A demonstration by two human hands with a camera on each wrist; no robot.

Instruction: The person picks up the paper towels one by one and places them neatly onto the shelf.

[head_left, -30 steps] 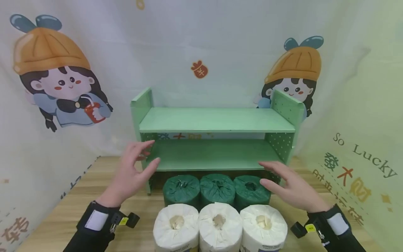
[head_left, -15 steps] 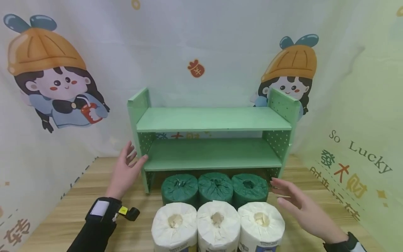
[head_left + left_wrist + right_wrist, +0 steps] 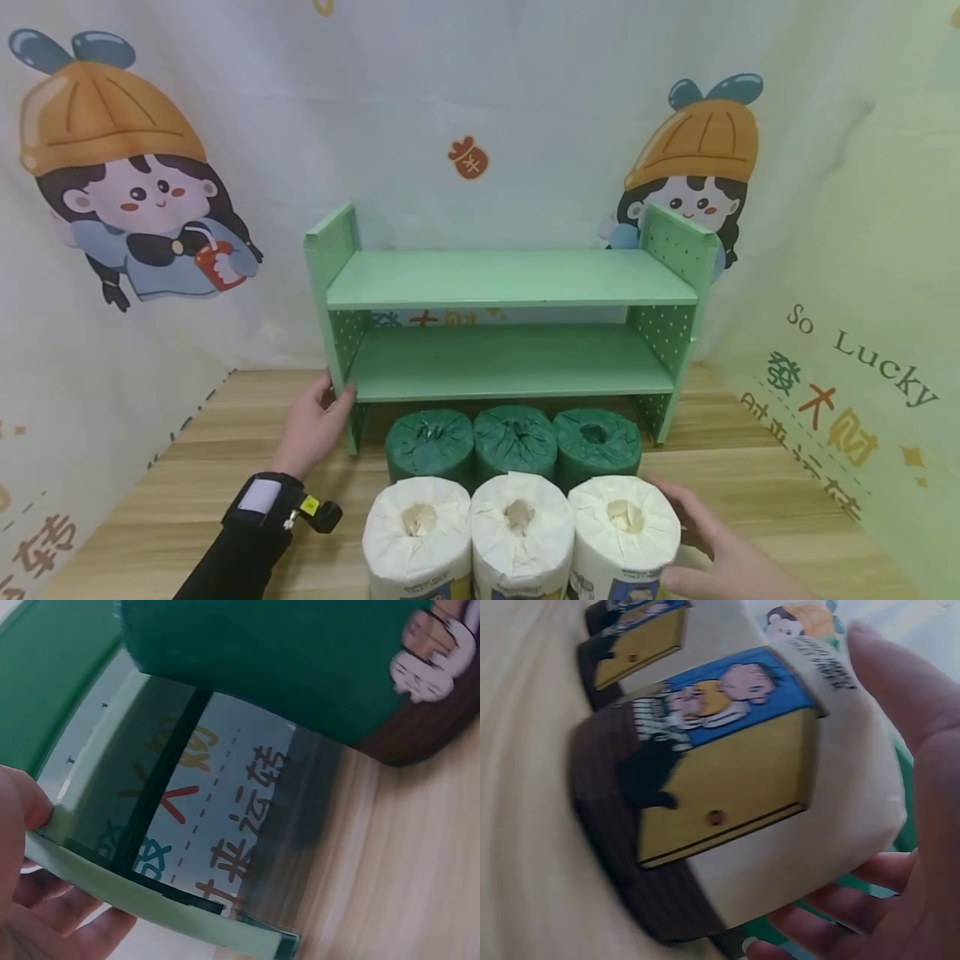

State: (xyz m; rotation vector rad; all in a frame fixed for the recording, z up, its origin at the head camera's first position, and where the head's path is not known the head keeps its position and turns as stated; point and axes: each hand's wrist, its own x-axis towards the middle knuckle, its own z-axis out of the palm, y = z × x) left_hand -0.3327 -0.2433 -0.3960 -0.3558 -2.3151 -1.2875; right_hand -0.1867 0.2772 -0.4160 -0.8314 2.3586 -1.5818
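Observation:
My left hand grips the front edge of the green shelf's left side panel, low down. In the left wrist view its thumb lies on the near side, and the fingers go behind the panel. My right hand curves round the right side of the rightmost white paper-wrapped toilet roll, its fingers at the back and its thumb toward the front. The right wrist view shows the printed side of this roll, with fingertips along its edge. All of it stands upright on the table.
Two more white rolls, a middle one and a left one, stand in the same row. Behind them are three green-wrapped rolls, before the shelf's bottom opening. A printed cloth hangs behind the wooden tabletop.
My left hand has moved back from the shelf's front, then in to grip its left panel. My right hand has come down and toward me to the rightmost white roll. Rolls and shelf stay in place.

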